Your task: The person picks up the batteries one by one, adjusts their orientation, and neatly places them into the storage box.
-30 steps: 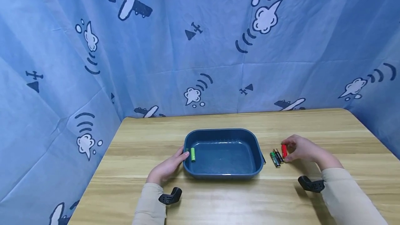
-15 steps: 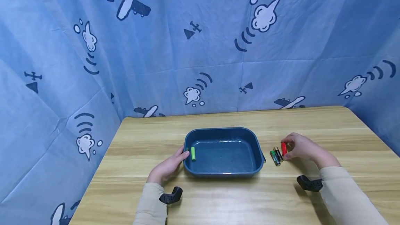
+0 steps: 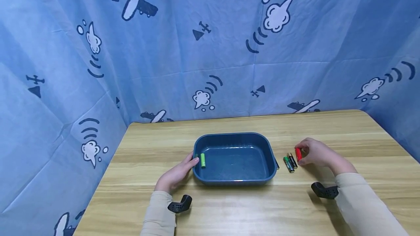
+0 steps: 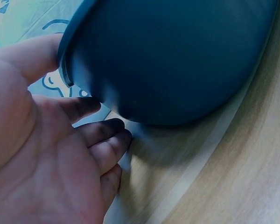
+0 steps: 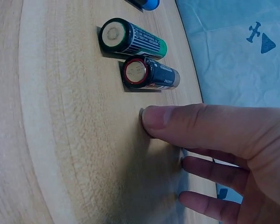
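Observation:
My left hand [image 3: 175, 176] grips the left rim of a dark blue plastic tub [image 3: 234, 182], thumb over the edge and fingers along the outer wall. The left wrist view shows the thumb [image 4: 37, 56] at the rim and the fingertips at the tub's outside. Inside the tub, near its left end, lies a light green battery [image 3: 203, 160]. To the right of the tub my right hand [image 3: 318, 154] pinches a red battery [image 3: 298, 154] between thumb and fingers, close to the table. In the right wrist view the thumb [image 5: 196, 123] hides that battery.
Just left of the right hand, a green-and-black battery [image 3: 288, 164] and a black one with a copper-coloured end [image 3: 292, 160] lie side by side. Another dark battery [image 3: 277, 164] sits against the tub's right wall, partly hidden. A blue printed curtain [image 3: 229, 46] hangs behind the wooden table [image 3: 236, 214].
The head view has shifted slightly. The red battery leans a little more within the right hand's pinch, while the left hand and the tub keep their places.

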A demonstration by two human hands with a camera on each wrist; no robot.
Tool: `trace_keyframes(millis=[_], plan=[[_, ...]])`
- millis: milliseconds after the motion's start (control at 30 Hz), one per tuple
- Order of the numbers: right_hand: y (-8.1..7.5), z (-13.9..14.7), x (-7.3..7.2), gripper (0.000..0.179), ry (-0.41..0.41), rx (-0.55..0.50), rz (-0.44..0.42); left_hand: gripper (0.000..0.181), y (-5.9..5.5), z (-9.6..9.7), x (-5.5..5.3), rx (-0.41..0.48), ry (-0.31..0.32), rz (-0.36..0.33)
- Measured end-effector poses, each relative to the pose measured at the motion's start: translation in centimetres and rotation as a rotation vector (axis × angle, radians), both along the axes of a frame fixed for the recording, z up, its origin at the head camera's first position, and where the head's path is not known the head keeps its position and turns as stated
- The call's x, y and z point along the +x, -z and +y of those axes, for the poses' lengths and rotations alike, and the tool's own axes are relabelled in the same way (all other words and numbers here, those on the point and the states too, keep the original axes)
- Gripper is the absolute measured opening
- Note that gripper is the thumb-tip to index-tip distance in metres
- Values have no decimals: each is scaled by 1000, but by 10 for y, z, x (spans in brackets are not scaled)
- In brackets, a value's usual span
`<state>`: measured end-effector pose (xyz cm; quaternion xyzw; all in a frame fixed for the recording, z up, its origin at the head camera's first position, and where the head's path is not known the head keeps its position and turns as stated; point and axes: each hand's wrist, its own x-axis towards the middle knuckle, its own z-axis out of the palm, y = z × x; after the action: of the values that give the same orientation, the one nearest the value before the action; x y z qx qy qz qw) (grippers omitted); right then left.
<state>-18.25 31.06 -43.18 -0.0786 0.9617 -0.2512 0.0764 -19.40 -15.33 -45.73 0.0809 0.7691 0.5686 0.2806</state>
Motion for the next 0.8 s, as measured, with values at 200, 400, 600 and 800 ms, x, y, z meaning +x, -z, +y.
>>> trace_keyframes(millis=[200,400,600,800], plan=[[-2,5,-1,67,28,-70,-55,67,0,1,0,-6,4,11],[-7,8,-3,73,75,-148,-89,67,-1,0,2,-15,3,16],[-13,6,-1,72,149,-306,-118,70,0,0,2,-13,-4,-7],[-24,0,1,74,206,-411,-151,71,-1,1,1,-7,-5,-13]])
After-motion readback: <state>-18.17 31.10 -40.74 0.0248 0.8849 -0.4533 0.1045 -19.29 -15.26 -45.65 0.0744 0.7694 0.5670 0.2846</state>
